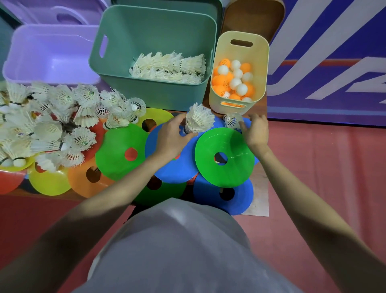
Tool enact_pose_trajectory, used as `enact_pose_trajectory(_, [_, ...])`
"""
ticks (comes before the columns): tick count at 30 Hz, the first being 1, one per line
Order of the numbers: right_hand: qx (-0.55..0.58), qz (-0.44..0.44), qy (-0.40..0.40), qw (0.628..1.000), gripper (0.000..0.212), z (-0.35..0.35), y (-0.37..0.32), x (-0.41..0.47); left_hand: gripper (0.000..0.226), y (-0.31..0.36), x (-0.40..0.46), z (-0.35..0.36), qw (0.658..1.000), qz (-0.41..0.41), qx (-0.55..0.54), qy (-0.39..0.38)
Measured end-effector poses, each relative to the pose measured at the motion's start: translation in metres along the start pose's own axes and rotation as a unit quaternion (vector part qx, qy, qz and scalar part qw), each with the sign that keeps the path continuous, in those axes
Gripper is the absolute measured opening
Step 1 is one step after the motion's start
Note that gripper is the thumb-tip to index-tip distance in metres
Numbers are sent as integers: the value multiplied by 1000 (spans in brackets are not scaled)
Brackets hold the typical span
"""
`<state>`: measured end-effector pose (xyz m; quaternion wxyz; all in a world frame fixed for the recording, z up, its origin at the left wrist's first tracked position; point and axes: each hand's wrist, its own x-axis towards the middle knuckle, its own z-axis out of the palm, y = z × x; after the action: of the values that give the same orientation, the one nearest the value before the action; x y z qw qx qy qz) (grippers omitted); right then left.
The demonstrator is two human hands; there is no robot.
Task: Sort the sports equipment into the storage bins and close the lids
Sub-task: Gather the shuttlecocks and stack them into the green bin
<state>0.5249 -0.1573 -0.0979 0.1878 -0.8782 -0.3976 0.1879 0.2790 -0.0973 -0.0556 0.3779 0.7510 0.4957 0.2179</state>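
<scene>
My left hand [172, 133] grips a small bunch of white shuttlecocks [198, 119] just in front of the green bin [154, 92]. That bin holds a row of shuttlecocks [169, 67]. My right hand [255, 131] pinches a single shuttlecock [232, 120] lying on the blue cone beside a bright green disc cone [224, 156]. A big loose pile of shuttlecocks [52, 121] covers the left of the table. The cream bin [261, 69] is filled with orange and white ping-pong balls [234, 81]. An empty purple bin [50, 54] stands at the back left.
Flat disc cones in blue [173, 171], green [119, 152], yellow [50, 184], orange [83, 184] and red overlap across the front of the table. Lids lean behind the bins: purple [62, 12], green [167, 2], brown [252, 18]. Red floor lies to the right.
</scene>
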Motion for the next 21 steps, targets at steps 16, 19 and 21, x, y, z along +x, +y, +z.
enact_pose_trajectory(16, [112, 15, 25, 993, 28, 0, -17, 8, 43, -3, -6, -12, 1000, 8, 18, 19])
enact_pose_trajectory(19, [165, 6, 36, 986, 28, -5, -21, 3, 41, -3, -7, -10, 1000, 4, 22, 18])
enact_pose_trajectory(21, [197, -15, 46, 979, 30, -7, -23, -3, 38, -6, -8, -9, 999, -3, 27, 22])
